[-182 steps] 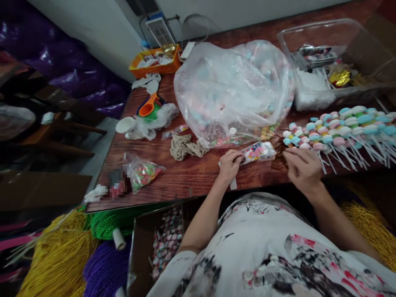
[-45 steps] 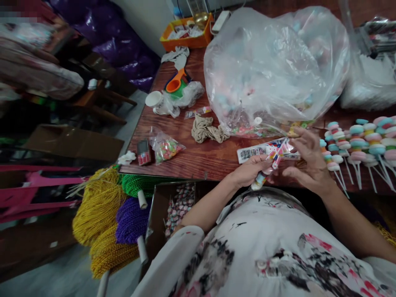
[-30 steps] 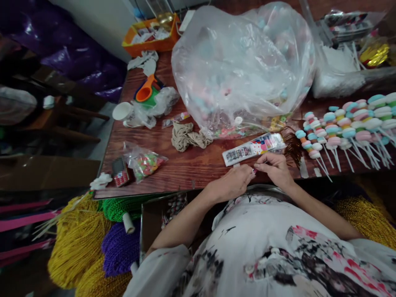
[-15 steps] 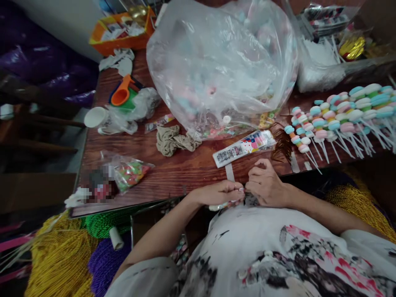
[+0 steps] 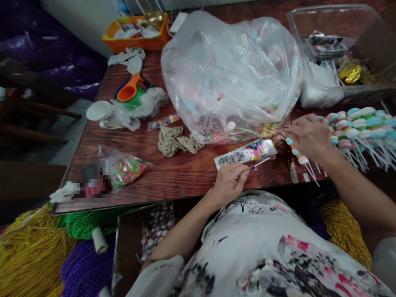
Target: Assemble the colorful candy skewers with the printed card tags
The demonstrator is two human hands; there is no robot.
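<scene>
My left hand (image 5: 229, 181), low near the table's front edge, is closed round a candy on a white stick (image 5: 262, 162). The stick points right, with a bit of blue and pink showing by my fingers; the rest is hidden in the hand. Just beyond lies a stack of printed clear wrappers (image 5: 244, 154). My right hand (image 5: 306, 134), slightly blurred, reaches over the brown twist ties (image 5: 283, 153) with bent fingers pinched at their upper ends. Beneath that wrist are pastel marshmallow sticks (image 5: 299, 156), partly covered by the hand.
Behind the wrappers bulges a large clear bag (image 5: 229, 74) of pastel sweets. More marshmallow sticks (image 5: 365, 128) lie at right, below a clear bin (image 5: 334, 12). A crumpled cloth (image 5: 177, 141), a paper cup (image 5: 99, 111) and a candy bag (image 5: 128, 170) are to the left.
My hands have parted. The left has moved up slightly with the candy, its stick now showing. The right has gone up and right to the twist ties. The view has shifted a little.
</scene>
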